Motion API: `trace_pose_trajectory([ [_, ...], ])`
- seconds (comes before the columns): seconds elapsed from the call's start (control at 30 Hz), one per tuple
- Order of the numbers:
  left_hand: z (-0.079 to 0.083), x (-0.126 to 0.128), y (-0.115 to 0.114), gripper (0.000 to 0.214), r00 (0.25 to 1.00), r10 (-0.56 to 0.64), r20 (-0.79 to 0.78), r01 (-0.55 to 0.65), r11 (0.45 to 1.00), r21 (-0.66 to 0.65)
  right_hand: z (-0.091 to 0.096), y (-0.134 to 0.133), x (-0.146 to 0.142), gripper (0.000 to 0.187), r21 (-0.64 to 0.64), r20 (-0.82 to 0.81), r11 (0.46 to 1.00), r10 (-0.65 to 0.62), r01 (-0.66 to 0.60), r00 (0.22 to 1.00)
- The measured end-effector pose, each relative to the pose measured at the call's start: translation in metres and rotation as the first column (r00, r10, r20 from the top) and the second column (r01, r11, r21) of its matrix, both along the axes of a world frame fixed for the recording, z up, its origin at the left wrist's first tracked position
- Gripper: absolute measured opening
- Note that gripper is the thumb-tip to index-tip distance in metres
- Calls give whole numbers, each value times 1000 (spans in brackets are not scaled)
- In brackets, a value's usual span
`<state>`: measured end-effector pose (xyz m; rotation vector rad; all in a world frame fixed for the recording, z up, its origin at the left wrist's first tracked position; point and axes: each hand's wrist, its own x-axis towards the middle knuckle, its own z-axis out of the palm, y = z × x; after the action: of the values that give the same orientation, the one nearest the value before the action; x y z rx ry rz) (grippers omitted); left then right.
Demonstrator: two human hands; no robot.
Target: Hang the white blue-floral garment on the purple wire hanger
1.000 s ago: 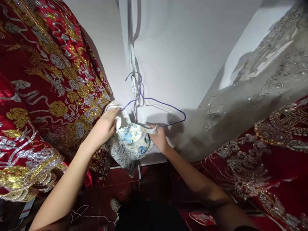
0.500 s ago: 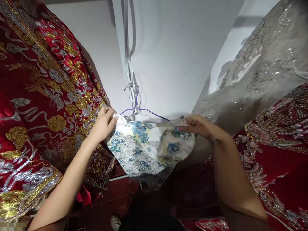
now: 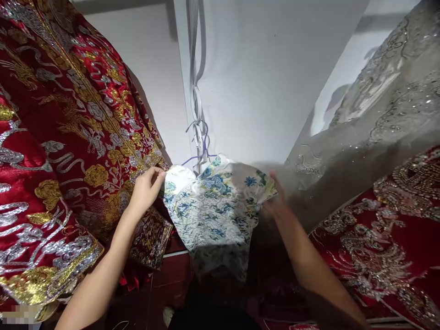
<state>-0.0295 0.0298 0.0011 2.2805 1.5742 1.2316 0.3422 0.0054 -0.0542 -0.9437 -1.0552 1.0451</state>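
A white short-sleeved top with blue and yellow floral print hangs in the middle on a thin purple hanger. The hanger's hook and part of its left arm show; most of its right arm is behind the cloth. With thumb and fingers pinched, my left hand grips the edge of the top's left sleeve. On the other side, my right hand has hold of the right sleeve's edge, some fingers behind the fabric. The lower part of the top lies in shadow.
A red embroidered jacket hangs close on the left. To the right are a pale beaded gown and a red beaded garment. White cables run down the wall behind the hanger. Dark red floor tiles lie below.
The top has opened out, its right shoulder now over the hanger's right arm, which showed before. My right hand has moved lower and slightly left to the sleeve edge. My left hand still pinches its side.
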Motion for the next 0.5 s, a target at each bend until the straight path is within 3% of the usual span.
trace_pose_trajectory([
  [0.13, 9, 13, 1, 25, 999, 45, 22, -49, 975, 215, 16, -10, 23, 36, -19, 46, 1000, 7, -6, 999],
  [0.27, 30, 50, -15, 22, 983, -25, 183, -58, 900, 432, 34, -34, 27, 29, 84, -53, 968, -232, 235, 971],
  [0.33, 37, 71, -31, 24, 956, -137, 259, 39, 936, 351, 30, -56, 21, 30, 100, -68, 939, -324, 330, 944],
  [0.4, 40, 92, -49, 29, 896, -260, 359, 232, 965, 118, 21, -82, 11, 30, 130, 44, 941, -320, 312, 947],
  [0.47, 37, 109, -66, 35, 774, -320, 546, 451, 884, -121, 11, -107, -1, 27, 159, 318, 985, -120, 72, 941],
  [0.5, 34, 114, -74, 35, 689, -306, 657, 545, 816, -191, 9, -117, -7, 28, 152, 459, 984, 13, -93, 888],
])
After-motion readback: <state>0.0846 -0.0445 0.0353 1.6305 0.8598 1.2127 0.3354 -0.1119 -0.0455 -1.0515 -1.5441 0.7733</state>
